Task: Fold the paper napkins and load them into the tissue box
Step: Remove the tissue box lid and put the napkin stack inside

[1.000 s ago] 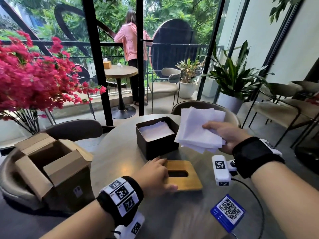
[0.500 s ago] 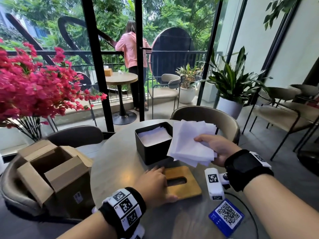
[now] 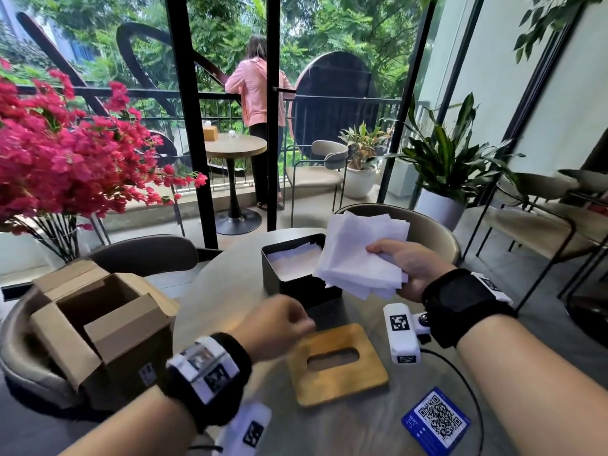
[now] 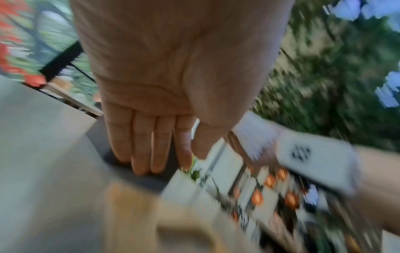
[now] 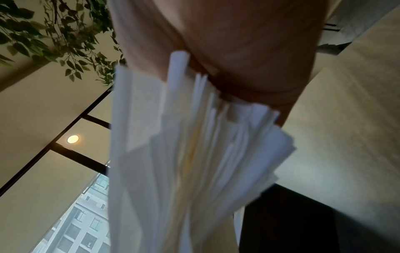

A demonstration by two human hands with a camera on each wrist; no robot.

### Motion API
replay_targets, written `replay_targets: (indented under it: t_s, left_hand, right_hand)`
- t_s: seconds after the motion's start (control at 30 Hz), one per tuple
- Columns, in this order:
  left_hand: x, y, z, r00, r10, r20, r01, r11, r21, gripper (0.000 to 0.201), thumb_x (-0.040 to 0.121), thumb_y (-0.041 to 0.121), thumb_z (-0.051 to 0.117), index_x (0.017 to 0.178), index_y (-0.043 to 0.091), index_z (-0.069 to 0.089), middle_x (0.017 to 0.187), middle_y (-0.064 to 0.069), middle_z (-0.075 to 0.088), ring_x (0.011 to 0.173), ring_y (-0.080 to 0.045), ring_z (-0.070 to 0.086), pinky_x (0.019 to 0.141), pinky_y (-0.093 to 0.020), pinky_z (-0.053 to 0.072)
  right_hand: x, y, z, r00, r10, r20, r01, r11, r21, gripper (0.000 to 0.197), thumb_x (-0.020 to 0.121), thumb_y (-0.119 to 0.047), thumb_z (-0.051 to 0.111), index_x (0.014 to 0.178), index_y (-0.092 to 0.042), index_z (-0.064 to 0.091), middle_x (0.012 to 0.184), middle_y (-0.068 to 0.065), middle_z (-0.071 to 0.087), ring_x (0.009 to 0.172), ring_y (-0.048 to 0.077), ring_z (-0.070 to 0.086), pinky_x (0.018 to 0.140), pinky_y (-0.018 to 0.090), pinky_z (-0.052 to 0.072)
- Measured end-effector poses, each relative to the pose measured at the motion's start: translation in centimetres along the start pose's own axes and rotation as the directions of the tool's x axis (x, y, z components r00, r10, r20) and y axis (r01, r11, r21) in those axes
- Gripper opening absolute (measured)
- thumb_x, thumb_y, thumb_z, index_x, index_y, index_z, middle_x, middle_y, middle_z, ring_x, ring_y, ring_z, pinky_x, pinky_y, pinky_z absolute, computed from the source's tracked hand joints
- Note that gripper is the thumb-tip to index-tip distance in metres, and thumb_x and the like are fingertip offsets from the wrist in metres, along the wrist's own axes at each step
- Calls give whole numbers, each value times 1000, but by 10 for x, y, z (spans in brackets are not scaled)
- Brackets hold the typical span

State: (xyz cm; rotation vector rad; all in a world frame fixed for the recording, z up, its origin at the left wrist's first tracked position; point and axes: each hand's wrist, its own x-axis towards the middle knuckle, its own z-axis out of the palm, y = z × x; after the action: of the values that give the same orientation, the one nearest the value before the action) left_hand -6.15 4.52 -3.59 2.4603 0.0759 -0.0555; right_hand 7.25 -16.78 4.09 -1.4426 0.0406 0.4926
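My right hand (image 3: 399, 263) grips a fanned stack of white paper napkins (image 3: 357, 258) in the air, just right of the open black tissue box (image 3: 297, 287). White napkins (image 3: 291, 263) lie inside the box. In the right wrist view the napkin stack (image 5: 194, 154) hangs from my palm and hides the fingers. The box's wooden lid (image 3: 335, 363) with its slot lies flat on the table in front of the box. My left hand (image 3: 283, 325) hovers, blurred, between lid and box; its fingers (image 4: 149, 145) are straight and hold nothing.
An open cardboard box (image 3: 98, 327) sits on the chair to the left of the round table (image 3: 230, 284). A blue QR card (image 3: 436, 419) lies at the front right. Pink flowers (image 3: 65, 166) stand far left, and a chair (image 3: 427, 228) stands behind the table.
My left hand has lifted off the wooden lid and is moving up toward the box. My right hand still holds the napkins, now closer beside the box.
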Motion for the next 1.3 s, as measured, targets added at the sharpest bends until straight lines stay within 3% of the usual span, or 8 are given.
replay_targets:
  t_s: [0.17, 0.3, 0.5, 0.63, 0.77, 0.93, 1.03, 1.3]
  left_hand:
    - [16, 8, -77, 962, -269, -50, 154, 685, -712, 53, 95, 64, 54, 117, 16, 61, 109, -15, 72, 90, -30, 73, 71, -34, 61]
    - [36, 14, -90, 966, -203, 162, 240, 455, -858, 78, 73, 86, 56, 137, 44, 45, 129, -18, 65, 111, -36, 71, 100, -50, 56]
    - [57, 24, -78, 992, -70, 101, 118, 296, -948, 88, 78, 76, 63, 143, 18, 54, 135, -10, 68, 122, -27, 66, 109, -44, 49]
    - [65, 24, -77, 980, -185, -77, 9, 428, -904, 116, 74, 53, 80, 162, 33, 7, 134, -1, 65, 108, -21, 72, 94, -46, 59]
    - [86, 16, -77, 933, -263, -245, -36, 611, -791, 100, 86, 10, 81, 163, 19, 16, 127, -12, 62, 80, -16, 66, 54, -23, 57]
    - [110, -5, -92, 936, -310, -164, 140, 760, -635, 101, 75, 17, 87, 158, 17, 30, 128, -11, 61, 103, -33, 71, 86, -56, 61]
    - [121, -13, -96, 945, -301, -128, 228, 887, -401, 91, 81, 27, 84, 156, 19, 33, 127, -12, 61, 94, -30, 69, 69, -42, 60]
    - [141, -17, -77, 952, -204, -230, 226, 971, 75, 90, 79, 34, 80, 156, 18, 35, 145, -9, 57, 126, -30, 60, 96, -33, 51]
  right_hand:
    - [6, -9, 24, 999, -3, 50, -2, 995, 104, 15, 96, -6, 62, 108, 0, 65, 79, 15, 71, 56, 26, 69, 45, 30, 52]
    - [11, -9, 58, 984, -5, 178, -48, 955, 294, 14, 102, -11, 53, 103, -1, 63, 72, 13, 72, 56, 24, 70, 47, 27, 53]
    - [21, 9, 95, 987, 40, 154, -100, 911, 401, 38, 100, -12, 57, 132, 9, 60, 128, 25, 68, 114, 37, 68, 88, 44, 59]
    - [32, 18, 94, 994, 34, 108, -81, 883, 463, 26, 103, -7, 52, 119, 12, 62, 108, 27, 72, 86, 35, 72, 82, 46, 59]
    - [34, 20, 94, 992, 86, 94, -119, 895, 429, 17, 100, -8, 59, 106, 5, 67, 89, 21, 76, 67, 29, 76, 54, 40, 63]
    - [47, 18, 66, 995, 7, -98, 0, 997, 73, 9, 95, -13, 67, 103, -15, 63, 86, 11, 69, 69, 24, 68, 55, 32, 60]
    - [52, 15, 52, 990, -86, -111, 62, 976, -211, 25, 91, -7, 70, 112, -14, 60, 86, 12, 66, 60, 25, 62, 54, 30, 56]
    - [69, 15, 55, 931, -364, -16, 168, 469, -867, 17, 78, -24, 75, 92, -32, 68, 105, -2, 73, 100, 22, 68, 89, 30, 54]
